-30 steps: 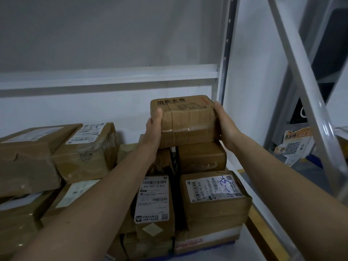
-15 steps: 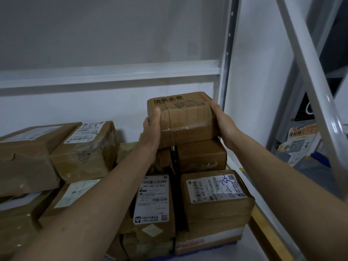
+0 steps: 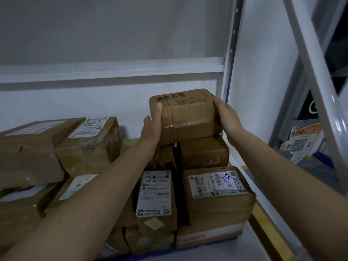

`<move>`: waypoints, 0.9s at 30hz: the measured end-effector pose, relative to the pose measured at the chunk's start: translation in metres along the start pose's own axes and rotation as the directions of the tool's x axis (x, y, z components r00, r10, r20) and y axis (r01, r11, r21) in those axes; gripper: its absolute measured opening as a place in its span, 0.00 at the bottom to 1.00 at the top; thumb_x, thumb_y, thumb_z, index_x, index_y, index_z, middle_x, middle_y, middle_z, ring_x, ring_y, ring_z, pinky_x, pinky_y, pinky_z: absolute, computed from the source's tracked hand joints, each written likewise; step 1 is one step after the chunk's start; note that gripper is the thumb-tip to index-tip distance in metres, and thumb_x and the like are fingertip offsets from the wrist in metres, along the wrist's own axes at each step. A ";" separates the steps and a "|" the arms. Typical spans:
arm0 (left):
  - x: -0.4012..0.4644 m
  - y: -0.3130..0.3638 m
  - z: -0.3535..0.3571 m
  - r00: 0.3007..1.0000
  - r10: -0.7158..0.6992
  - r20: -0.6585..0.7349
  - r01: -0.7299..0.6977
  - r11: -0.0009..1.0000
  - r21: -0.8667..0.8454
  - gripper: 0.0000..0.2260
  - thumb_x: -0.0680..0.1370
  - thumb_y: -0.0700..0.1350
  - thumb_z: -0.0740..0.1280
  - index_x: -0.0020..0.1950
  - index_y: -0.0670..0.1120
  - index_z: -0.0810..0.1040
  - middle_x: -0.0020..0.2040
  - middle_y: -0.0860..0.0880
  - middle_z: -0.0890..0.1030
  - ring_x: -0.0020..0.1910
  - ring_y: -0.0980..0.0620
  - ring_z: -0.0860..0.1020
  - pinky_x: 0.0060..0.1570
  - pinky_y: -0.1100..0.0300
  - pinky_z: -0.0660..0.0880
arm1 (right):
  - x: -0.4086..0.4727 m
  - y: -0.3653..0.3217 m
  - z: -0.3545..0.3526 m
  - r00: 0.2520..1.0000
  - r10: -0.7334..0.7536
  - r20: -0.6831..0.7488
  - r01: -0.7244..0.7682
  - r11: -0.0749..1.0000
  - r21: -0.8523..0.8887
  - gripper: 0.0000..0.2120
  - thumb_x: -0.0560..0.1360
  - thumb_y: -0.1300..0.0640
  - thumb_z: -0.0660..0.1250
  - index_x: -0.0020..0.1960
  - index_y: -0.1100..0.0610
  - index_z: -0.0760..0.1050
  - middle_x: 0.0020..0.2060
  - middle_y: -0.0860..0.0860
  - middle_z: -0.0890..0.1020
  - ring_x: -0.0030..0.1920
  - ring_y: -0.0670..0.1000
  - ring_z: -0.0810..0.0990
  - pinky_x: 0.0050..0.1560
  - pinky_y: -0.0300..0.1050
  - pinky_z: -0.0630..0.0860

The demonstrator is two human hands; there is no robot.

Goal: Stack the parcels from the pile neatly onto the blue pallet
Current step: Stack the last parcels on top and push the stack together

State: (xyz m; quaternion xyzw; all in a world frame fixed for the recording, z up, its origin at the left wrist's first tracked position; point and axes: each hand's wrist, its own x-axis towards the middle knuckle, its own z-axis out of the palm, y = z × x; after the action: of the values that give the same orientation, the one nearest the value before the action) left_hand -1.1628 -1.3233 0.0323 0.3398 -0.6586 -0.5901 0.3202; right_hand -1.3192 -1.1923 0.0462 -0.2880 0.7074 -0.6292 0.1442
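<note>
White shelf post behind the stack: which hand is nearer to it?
Right. The right hand grips the right end of the top parcel, just in front of the white shelf post. The left hand grips the parcel's left end, a parcel's width farther away.

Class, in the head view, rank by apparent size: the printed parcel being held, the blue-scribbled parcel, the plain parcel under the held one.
1. Blue-scribbled parcel, though nearest the camera.
2. Held printed parcel.
3. Plain parcel, partly hidden.

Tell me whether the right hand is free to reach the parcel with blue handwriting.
Probably not yet: the right hand and left hand both hold the top parcel; the handwritten parcel itself lies unobstructed.
</note>
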 end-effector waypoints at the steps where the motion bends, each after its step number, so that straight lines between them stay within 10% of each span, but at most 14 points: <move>1: -0.001 0.003 -0.002 1.000 0.025 -0.006 -0.025 0.999 0.032 0.51 0.60 0.78 0.50 0.76 0.50 0.62 0.73 0.46 0.68 0.71 0.44 0.67 0.69 0.44 0.65 | 0.000 -0.002 0.000 0.999 -0.033 -0.033 0.031 0.997 -0.066 0.37 0.68 0.27 0.56 0.66 0.52 0.69 0.60 0.49 0.77 0.57 0.50 0.76 0.52 0.48 0.74; 5: -0.008 0.012 -0.015 0.975 0.215 -0.049 -0.185 0.918 0.350 0.36 0.76 0.69 0.44 0.72 0.47 0.67 0.70 0.45 0.71 0.69 0.45 0.68 0.69 0.45 0.64 | -0.008 -0.017 0.003 0.924 -0.367 -0.102 0.264 0.809 -0.526 0.32 0.77 0.38 0.57 0.75 0.55 0.59 0.71 0.55 0.66 0.71 0.57 0.62 0.71 0.56 0.61; 9: -0.022 0.022 -0.045 0.911 0.410 -0.040 -0.273 0.676 0.685 0.21 0.80 0.56 0.60 0.71 0.50 0.70 0.71 0.47 0.70 0.69 0.45 0.67 0.65 0.51 0.65 | -0.032 -0.042 0.027 0.773 -0.615 0.155 0.485 0.415 -0.770 0.25 0.78 0.49 0.61 0.72 0.56 0.64 0.72 0.58 0.64 0.73 0.59 0.58 0.72 0.54 0.56; 13: -0.048 0.033 -0.083 0.868 0.495 -0.041 -0.196 0.417 0.887 0.20 0.76 0.51 0.68 0.68 0.51 0.73 0.67 0.47 0.74 0.64 0.45 0.72 0.59 0.51 0.71 | -0.054 -0.065 0.067 0.655 -0.653 0.380 0.650 0.231 -0.724 0.22 0.77 0.52 0.63 0.69 0.55 0.69 0.72 0.57 0.65 0.72 0.58 0.59 0.71 0.53 0.57; 27: -0.163 -0.004 -0.233 0.887 0.403 -0.226 0.154 0.202 0.967 0.14 0.75 0.52 0.66 0.59 0.51 0.78 0.57 0.46 0.80 0.55 0.44 0.77 0.42 0.58 0.67 | -0.164 -0.089 0.248 0.297 -0.542 0.786 0.953 0.110 -0.284 0.24 0.76 0.49 0.64 0.69 0.55 0.68 0.69 0.55 0.67 0.70 0.55 0.60 0.70 0.49 0.56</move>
State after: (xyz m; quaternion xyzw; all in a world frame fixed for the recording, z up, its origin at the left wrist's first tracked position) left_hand -0.8789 -1.3190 0.0483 0.5291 -0.8157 0.0763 0.2210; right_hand -1.0290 -1.2997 0.0657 -0.7987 0.5551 -0.1603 -0.1683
